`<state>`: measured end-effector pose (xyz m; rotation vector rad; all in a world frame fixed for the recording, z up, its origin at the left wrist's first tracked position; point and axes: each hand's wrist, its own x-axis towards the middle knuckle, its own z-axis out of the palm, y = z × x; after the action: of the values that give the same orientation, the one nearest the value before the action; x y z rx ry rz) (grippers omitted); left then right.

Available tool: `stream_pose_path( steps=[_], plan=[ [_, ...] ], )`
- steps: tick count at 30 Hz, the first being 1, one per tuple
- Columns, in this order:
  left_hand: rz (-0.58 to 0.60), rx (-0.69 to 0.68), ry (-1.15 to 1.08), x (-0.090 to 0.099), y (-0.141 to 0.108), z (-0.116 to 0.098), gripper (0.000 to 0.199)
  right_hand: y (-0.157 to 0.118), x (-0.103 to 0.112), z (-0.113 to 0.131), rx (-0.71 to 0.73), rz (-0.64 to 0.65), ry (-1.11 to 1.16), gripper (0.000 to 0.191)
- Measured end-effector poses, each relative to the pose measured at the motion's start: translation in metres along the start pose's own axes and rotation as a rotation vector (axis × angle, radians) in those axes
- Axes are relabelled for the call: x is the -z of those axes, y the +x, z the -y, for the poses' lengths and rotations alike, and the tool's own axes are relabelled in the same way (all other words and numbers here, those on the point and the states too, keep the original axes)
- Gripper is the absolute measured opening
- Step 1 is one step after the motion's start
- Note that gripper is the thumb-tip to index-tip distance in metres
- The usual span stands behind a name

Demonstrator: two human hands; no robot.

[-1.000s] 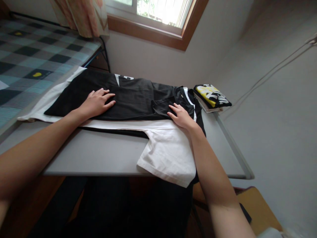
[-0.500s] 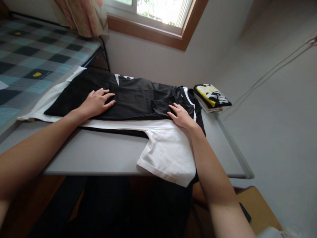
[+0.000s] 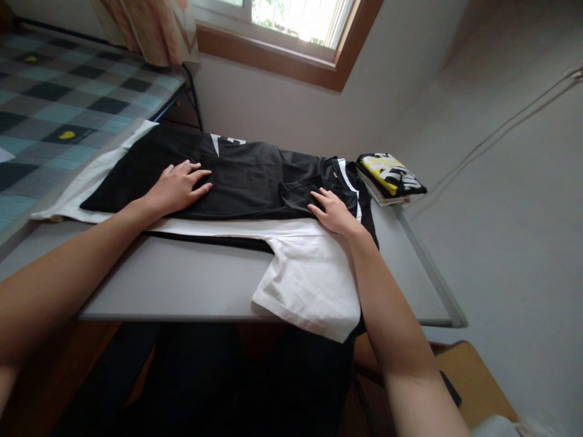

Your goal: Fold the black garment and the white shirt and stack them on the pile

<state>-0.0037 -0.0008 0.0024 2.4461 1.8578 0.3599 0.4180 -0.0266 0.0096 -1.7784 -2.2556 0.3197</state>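
Note:
A black T-shirt (image 3: pixel 246 182) with a white print lies folded lengthwise on top of a white T-shirt (image 3: pixel 310 279). The white shirt's sleeve hangs a little over the table's near edge, and more black cloth shows beneath it. Flat on the black shirt's left part rests my left hand (image 3: pixel 180 187), its fingers spread. My right hand (image 3: pixel 333 211) lies on the black shirt's folded sleeve near the collar, fingers apart. Neither hand grips the cloth.
The grey table (image 3: pixel 191 279) carries the shirts. At its far right corner sits a stack of folded clothes (image 3: pixel 389 176) with a yellow and white print on top. A bed with a checked cover (image 3: pixel 91 103) adjoins on the left. A wooden chair (image 3: pixel 473 382) stands at lower right.

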Motion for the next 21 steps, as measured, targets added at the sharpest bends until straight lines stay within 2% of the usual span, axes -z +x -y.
stream_pose_path(
  steps=[21],
  plan=[
    [0.000, 0.006, -0.013, 0.0011, -0.0010, -0.0014, 0.063, 0.0006, -0.0008, 0.0007, -0.016, -0.006, -0.002, 0.059]
  ],
)
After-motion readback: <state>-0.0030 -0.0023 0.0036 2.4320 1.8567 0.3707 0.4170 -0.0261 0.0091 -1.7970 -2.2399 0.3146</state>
